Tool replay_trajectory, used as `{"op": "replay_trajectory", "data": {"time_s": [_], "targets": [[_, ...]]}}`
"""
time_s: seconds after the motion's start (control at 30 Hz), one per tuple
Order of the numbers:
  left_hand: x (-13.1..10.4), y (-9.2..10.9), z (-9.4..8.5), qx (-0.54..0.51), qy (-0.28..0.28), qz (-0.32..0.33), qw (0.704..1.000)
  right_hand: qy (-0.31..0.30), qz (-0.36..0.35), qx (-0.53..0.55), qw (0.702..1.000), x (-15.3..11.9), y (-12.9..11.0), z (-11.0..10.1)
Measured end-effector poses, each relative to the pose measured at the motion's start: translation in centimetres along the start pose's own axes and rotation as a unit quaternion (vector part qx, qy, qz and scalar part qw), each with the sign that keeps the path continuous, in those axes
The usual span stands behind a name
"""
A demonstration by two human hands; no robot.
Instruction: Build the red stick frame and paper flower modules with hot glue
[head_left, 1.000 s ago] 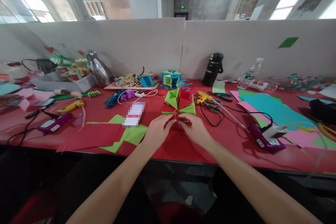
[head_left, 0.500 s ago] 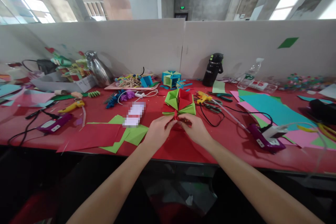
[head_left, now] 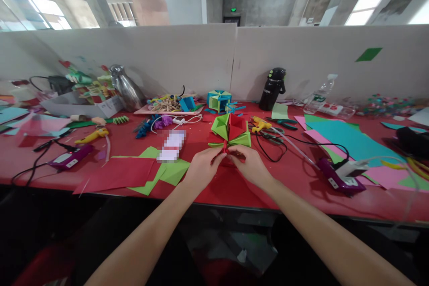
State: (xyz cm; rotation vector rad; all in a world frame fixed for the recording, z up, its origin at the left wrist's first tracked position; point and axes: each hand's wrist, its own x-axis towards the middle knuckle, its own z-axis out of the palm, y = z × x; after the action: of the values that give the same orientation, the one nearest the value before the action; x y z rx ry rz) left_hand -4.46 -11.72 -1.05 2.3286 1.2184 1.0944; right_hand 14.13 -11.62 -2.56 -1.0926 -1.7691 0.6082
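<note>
My left hand point(head_left: 205, 163) and my right hand point(head_left: 250, 164) meet low in front of me, thumbs and fingertips pinched together on a small folded red paper piece point(head_left: 225, 146). Most of that piece is hidden by the fingers. Just beyond the fingertips, a green and red folded paper model point(head_left: 220, 127) with open, box-like sections rests on the table. Whether the red piece is joined to the model I cannot tell. Left of my hands lie a red paper sheet point(head_left: 117, 174) and green paper sheets point(head_left: 174, 172).
A yellow glue gun point(head_left: 260, 124) and pliers point(head_left: 284, 122) lie right of the model, among cables. Purple power strips point(head_left: 342, 179) sit at both sides. Behind stand a blue-green paper model point(head_left: 218, 101), a black bottle point(head_left: 272, 89) and a steel jug point(head_left: 126, 89). Coloured paper point(head_left: 355, 136) spreads rightward.
My right hand's fingers have shifted very slightly at the red paper piece. Both hands otherwise keep their place, and the things on the table stay put.
</note>
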Motion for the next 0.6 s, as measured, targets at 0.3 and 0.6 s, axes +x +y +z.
{"op": "replay_trajectory", "data": {"time_s": [0.3,0.6], "targets": [[0.20,0.36,-0.15,0.019,0.006,0.010,1.000,0.009,-0.030,-0.071,0.997,-0.09,-0.08,0.00],[0.19,0.34,-0.16,0.039,0.004,0.002,0.999,0.030,-0.048,-0.140,0.988,-0.24,0.19,0.34]]}}
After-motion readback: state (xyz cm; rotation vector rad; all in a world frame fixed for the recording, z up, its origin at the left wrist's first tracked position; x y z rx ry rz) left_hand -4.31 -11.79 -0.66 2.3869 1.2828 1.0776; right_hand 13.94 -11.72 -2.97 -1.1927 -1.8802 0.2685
